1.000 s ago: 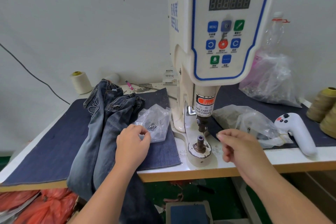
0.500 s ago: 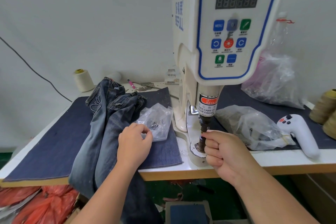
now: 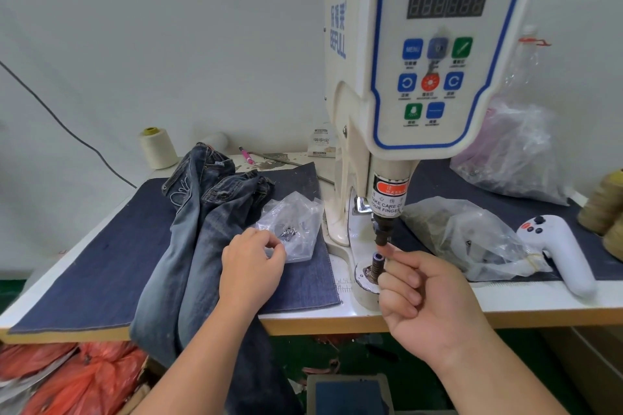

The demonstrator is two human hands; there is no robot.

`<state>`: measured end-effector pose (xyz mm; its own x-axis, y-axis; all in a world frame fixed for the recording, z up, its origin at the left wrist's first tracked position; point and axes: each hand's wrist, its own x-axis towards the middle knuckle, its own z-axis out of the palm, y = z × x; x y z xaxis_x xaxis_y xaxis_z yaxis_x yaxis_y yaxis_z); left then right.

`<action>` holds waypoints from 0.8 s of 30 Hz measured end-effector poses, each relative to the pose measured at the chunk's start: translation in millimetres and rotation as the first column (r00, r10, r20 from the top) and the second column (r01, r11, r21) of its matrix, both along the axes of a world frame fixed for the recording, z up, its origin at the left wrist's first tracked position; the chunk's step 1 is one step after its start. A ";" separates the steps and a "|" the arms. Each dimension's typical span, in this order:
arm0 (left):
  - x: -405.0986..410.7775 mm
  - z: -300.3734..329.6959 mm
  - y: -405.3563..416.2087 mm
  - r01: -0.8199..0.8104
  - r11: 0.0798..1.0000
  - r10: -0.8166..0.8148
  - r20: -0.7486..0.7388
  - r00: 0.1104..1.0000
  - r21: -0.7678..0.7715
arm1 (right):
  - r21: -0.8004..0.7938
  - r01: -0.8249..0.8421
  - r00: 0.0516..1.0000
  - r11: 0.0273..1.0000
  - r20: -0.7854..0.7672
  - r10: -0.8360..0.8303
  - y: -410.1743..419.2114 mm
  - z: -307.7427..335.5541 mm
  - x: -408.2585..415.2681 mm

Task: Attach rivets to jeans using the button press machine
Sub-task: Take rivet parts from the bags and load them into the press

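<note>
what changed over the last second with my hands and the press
The right hand moved left from beside the clear bag to the lower die, closed around it, and now its fingertips sit by the die's top. The left hand stayed at the rivet bag; the jeans did not move.

Two bare forearms in shot, no sleeves showing; left hand and right hand ungloved, no rings, fingernails trimmed short
</note>
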<state>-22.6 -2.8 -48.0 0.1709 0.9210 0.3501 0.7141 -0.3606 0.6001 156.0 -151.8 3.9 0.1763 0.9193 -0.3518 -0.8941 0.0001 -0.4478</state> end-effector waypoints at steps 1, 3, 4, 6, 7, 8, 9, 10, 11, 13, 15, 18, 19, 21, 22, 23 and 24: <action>0.0 0.1 0.0 0.001 1.000 -0.001 -0.004 1.000 -0.002 | 0.011 0.004 1.000 1.000 -0.024 -0.004 -1.9 -1.0 -1.2; 0.4 0.6 -0.1 0.002 1.000 -0.002 -0.021 1.000 0.000 | 0.034 0.011 0.999 0.999 -0.052 -0.009 -6.3 -4.5 -3.2; 0.6 1.3 -0.1 0.006 1.000 -0.006 -0.019 1.000 0.006 | 0.044 0.008 0.999 0.999 -0.051 -0.006 -8.5 -6.1 -4.2; -0.3 3.1 -1.4 0.020 1.000 -0.021 0.066 0.998 0.019 | 0.045 -0.009 1.000 0.999 0.014 0.009 -12.4 -9.2 -5.2; -1.8 4.2 -2.5 0.028 0.999 -0.032 0.122 0.992 0.034 | 0.029 -0.015 0.997 0.999 0.078 0.013 -13.9 -10.5 -5.4; -3.7 6.1 -3.2 0.037 0.997 -0.046 0.152 0.987 0.061 | 0.008 -0.007 0.989 1.000 0.150 0.006 -15.3 -12.3 -4.9; -5.7 9.5 -2.8 0.045 0.995 -0.059 0.158 0.986 0.093 | -0.008 0.023 0.974 1.000 0.225 -0.020 -16.8 -14.9 -3.3; -7.2 14.7 -0.8 0.050 0.991 -0.070 0.160 0.985 0.127 | -0.016 0.068 0.953 0.998 0.296 -0.061 -18.6 -18.1 -0.8; -8.5 22.2 2.9 0.049 0.985 -0.077 0.169 0.983 0.164 | -0.018 0.114 0.930 0.993 0.355 -0.101 -20.5 -21.6 1.9; -10.6 41.2 18.2 0.012 0.966 -0.050 0.142 0.989 0.259 | -0.024 0.180 0.888 0.983 0.434 -0.152 -24.7 -29.2 5.7; -14.4 58.8 41.4 -0.099 0.935 0.106 -0.002 0.994 0.339 | -0.057 0.215 0.854 0.975 0.494 -0.160 -27.6 -36.1 8.1; -30.6 68.7 78.5 -0.333 0.917 0.383 -0.252 0.888 0.222 | -0.139 0.240 0.807 0.961 0.579 -0.118 -31.4 -47.7 11.8; -38.2 66.7 88.8 -0.408 0.906 0.423 -0.288 0.859 0.114 | -0.155 0.238 0.798 0.959 0.594 -0.102 -34.1 -51.9 13.3; -53.1 59.5 105.2 -0.471 0.868 0.429 -0.243 0.870 -0.155 | -0.180 0.224 0.801 0.958 0.594 -0.075 -40.8 -57.6 16.6; -58.7 56.5 111.7 -0.435 0.861 0.401 -0.175 0.899 -0.262 | -0.194 0.219 0.808 0.956 0.585 -0.066 -44.0 -58.3 18.4; -63.6 54.2 117.3 -0.382 0.868 0.366 -0.110 0.924 -0.317 | -0.205 0.217 0.815 0.954 0.576 -0.062 -46.6 -58.3 19.8; -66.5 53.8 121.0 -0.340 0.879 0.334 -0.075 0.939 -0.333 | -0.211 0.216 0.820 0.953 0.569 -0.060 -48.7 -57.9 20.9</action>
<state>-89.1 118.3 5.8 -0.1682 0.9857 0.0090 0.7661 0.1249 0.6305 176.9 -200.5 -54.0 0.5293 0.7620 -0.3730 -0.4958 -0.0790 -0.8648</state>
